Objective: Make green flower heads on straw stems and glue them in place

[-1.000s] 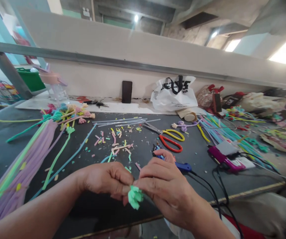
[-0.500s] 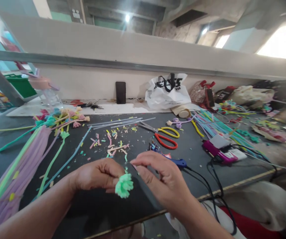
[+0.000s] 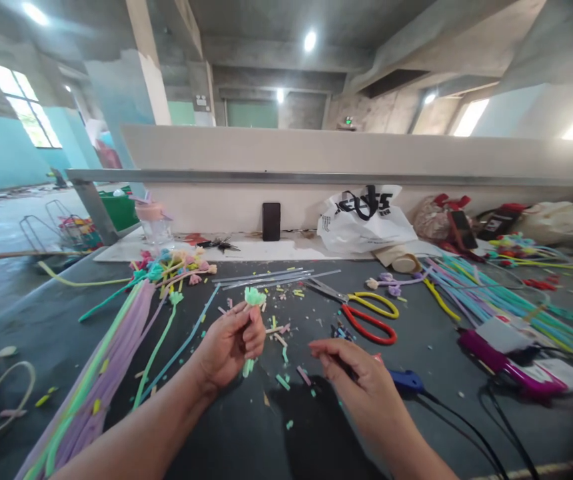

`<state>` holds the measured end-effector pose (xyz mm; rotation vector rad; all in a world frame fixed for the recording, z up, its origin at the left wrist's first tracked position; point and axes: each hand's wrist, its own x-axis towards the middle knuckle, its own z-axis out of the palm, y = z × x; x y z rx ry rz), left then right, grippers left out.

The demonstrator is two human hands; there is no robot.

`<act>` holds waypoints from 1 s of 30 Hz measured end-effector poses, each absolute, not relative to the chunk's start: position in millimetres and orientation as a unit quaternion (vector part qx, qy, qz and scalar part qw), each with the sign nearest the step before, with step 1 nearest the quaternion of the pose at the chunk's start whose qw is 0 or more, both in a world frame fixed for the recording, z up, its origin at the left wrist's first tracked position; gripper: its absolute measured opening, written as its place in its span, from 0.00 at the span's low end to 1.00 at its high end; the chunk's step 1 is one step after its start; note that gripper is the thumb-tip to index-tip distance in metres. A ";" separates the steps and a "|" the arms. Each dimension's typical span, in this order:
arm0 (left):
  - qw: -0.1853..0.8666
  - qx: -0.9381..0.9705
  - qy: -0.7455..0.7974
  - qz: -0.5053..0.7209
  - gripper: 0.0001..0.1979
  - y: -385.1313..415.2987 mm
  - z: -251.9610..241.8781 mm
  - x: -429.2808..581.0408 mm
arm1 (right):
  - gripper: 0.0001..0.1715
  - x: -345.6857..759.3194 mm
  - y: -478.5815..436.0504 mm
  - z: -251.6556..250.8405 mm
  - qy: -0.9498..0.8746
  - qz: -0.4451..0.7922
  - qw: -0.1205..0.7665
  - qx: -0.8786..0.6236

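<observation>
A light green fuzzy pipe-cleaner flower (image 3: 254,297) is pinched in my left hand (image 3: 231,343), its bloom upward and its short stem end showing below my fingers. My right hand (image 3: 354,377) hangs over the table to the right, thumb and forefinger slightly apart, with nothing visible between them. Just beyond it lie scissors (image 3: 372,325) with one yellow and one red handle. A blue-handled tool (image 3: 406,381) with a black cord is beside my right hand, partly hidden by it. Cut pipe-cleaner bits (image 3: 282,381) are scattered between my hands.
To the left lie a bundle of purple and green pipe cleaners (image 3: 116,360) and a pile of coloured flowers (image 3: 186,263). Clear sticks (image 3: 276,277) lie behind. A phone (image 3: 271,221) and a white bag (image 3: 366,223) stand at the back. A magenta device (image 3: 511,363) with cords is at right.
My left hand has raised the green flower and turned it upright, away from my right hand. The hands have moved apart. The camera view has tilted up and swung left.
</observation>
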<state>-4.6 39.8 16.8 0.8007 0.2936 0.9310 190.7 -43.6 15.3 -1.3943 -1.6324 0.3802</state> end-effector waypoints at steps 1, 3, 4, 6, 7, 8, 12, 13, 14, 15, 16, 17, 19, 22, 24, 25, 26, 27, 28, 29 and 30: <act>0.805 0.375 0.144 0.436 0.09 39.3 16.5 -3.9 | 0.12 191.3 -42.2 14.5 -0.660 0.157 0.458 -0.575; 0.800 0.386 0.163 0.428 0.09 37.0 15.6 -1.8 | 0.12 191.8 -40.6 14.0 -0.654 0.161 0.452 -0.585; 0.795 0.400 0.175 0.422 0.09 35.2 15.2 -0.5 | 0.12 191.8 -40.6 14.4 -0.651 0.164 0.452 -0.587; 0.771 0.442 0.201 0.411 0.11 30.9 14.6 2.4 | 0.12 191.1 -41.7 15.7 -0.647 0.173 0.455 -0.587; 0.754 0.471 0.217 0.404 0.12 28.7 14.4 3.7 | 0.12 190.6 -42.7 16.4 -0.644 0.182 0.457 -0.585; 0.732 0.501 0.236 0.397 0.13 26.7 14.4 4.8 | 0.12 190.0 -43.8 17.0 -0.643 0.194 0.458 -0.583; 0.568 0.667 0.310 0.369 0.15 22.0 14.4 6.4 | 0.11 187.4 -47.0 16.9 -0.629 0.246 0.464 -0.573; 0.504 0.721 0.310 0.361 0.15 21.8 13.9 6.3 | 0.11 186.7 -47.3 16.4 -0.623 0.259 0.470 -0.569; 0.438 0.772 0.300 0.350 0.15 21.7 13.0 6.0 | 0.11 186.1 -47.5 16.1 -0.616 0.276 0.478 -0.562; 0.377 0.814 0.286 0.336 0.15 21.8 11.6 5.8 | 0.12 185.5 -47.6 15.9 -0.608 0.298 0.488 -0.551; 0.325 0.846 0.274 0.322 0.15 21.8 9.9 5.6 | 0.12 184.9 -47.6 15.9 -0.599 0.322 0.498 -0.538; 0.283 0.868 0.266 0.309 0.15 21.7 7.9 5.5 | 0.14 184.4 -47.6 16.2 -0.589 0.346 0.508 -0.525; 0.209 0.899 0.265 0.278 0.14 20.9 4.5 5.3 | 0.17 183.4 -47.9 17.6 -0.570 0.392 0.519 -0.502; 0.127 0.928 0.254 0.240 0.12 17.6 3.6 5.0 | 0.15 181.6 -48.6 19.9 -0.544 0.452 0.507 -0.492; 0.099 0.940 0.240 0.224 0.09 14.8 5.2 4.9 | 0.09 180.0 -49.0 20.7 -0.516 0.487 0.509 -0.488; 0.092 0.943 0.234 0.217 0.08 13.7 6.0 4.9 | 0.07 179.2 -49.2 20.9 -0.500 0.498 0.516 -0.485; 0.089 0.945 0.231 0.214 0.07 12.9 6.5 4.8 | 0.06 178.5 -49.5 21.0 -0.488 0.501 0.525 -0.485; 0.087 0.946 0.229 0.213 0.07 12.4 6.6 4.6 | 0.06 177.9 -49.8 21.0 -0.483 0.497 0.529 -0.489; 0.086 0.945 0.228 0.217 0.07 12.4 6.3 4.4 | 0.05 177.6 -50.3 21.1 -0.485 0.487 0.530 -0.496; 0.084 0.944 0.228 0.223 0.07 12.6 5.6 4.0 | 0.05 177.4 -50.8 21.3 -0.495 0.474 0.527 -0.503; 0.083 0.942 0.230 0.229 0.08 13.1 4.9 3.5 | 0.05 177.4 -51.4 21.6 -0.508 0.458 0.522 -0.510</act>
